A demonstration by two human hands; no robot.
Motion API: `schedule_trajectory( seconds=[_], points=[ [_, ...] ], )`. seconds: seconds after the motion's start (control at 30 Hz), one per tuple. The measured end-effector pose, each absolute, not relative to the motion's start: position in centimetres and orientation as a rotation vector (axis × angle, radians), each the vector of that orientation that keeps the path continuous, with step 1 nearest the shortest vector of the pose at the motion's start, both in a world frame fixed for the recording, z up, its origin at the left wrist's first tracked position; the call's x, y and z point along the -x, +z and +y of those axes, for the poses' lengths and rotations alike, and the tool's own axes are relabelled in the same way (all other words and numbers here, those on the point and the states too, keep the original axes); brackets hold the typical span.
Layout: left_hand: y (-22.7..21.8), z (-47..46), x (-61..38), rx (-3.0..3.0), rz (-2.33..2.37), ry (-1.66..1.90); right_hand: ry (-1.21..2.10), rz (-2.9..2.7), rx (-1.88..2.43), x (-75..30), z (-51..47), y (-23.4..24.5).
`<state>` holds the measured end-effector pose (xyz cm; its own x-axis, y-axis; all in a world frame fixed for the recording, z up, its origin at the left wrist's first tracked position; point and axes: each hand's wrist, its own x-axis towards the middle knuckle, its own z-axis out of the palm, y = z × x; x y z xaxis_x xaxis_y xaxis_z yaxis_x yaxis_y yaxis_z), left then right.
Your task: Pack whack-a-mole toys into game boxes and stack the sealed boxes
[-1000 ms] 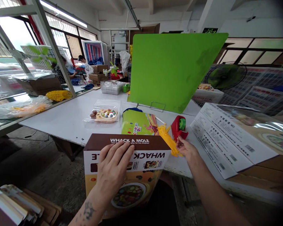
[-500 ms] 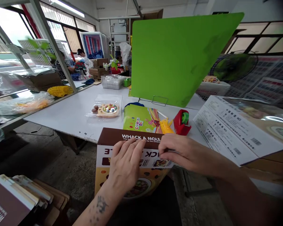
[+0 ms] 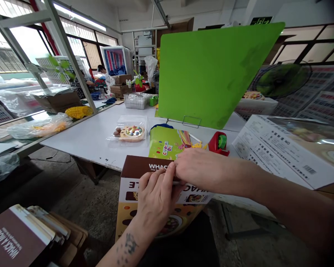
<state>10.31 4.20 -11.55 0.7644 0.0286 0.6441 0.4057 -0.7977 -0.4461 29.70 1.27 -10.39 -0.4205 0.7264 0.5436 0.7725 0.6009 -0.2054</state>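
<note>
A printed cardboard box (image 3: 129, 193), brown along its top face and lettered WHACK A MOLE, is tilted in front of me, by my lap. My left hand (image 3: 157, 191) lies on its printed side, fingers stretched toward the brown edge. Against the left fingertips, my right hand (image 3: 196, 168) is closed at the box's upper edge; whatever its fingers pinch is hidden. Just beyond lies a green Children's Day bag (image 3: 165, 142). A red tape dispenser (image 3: 218, 142) with a green roll stands to the right.
A clear-wrapped toy set (image 3: 132, 131) lies on the white table (image 3: 97, 137). A tall green board (image 3: 206, 74) stands behind. Folded boxes (image 3: 19, 237) are stacked at lower left. A large white carton (image 3: 284, 148) stands right. Another person (image 3: 101, 69) sits far back.
My right hand has moved left along the box's top edge and now meets the left fingers. My left hand stays on the box. The view has shifted slightly.
</note>
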Motion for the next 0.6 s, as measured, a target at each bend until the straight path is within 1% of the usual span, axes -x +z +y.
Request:
schedule_trajectory(
  seconds=[0.1, 0.17, 0.27, 0.33, 0.47, 0.6],
  points=[
    [-11.6, 4.1, -10.1, 2.364, -0.328, -0.872, -0.027, -2.258, 1.264, -31.0, 1.8, -10.0],
    [-11.3, 4.0, -9.9, 2.357, -0.323, -0.89, 0.088, -2.209, 1.27, -31.9, 2.6, -10.3],
    [-10.5, 3.9, -9.4, 2.335, -0.37, -0.852, 0.455, -2.164, 1.277, -32.1, 4.0, -11.7],
    [-9.9, 3.9, -9.2, 2.297, -0.405, -0.741, 0.669, -2.105, 1.232, -31.9, 4.6, -13.0],
    [-8.8, 3.7, -8.4, 2.216, -0.431, -0.504, 0.727, -1.711, 1.035, -32.8, 4.6, -16.2],
    [-8.3, 4.2, -7.5, 2.208, -0.5, -0.489, 0.928, -1.333, 0.739, -33.0, 4.0, -21.6]
  ],
)
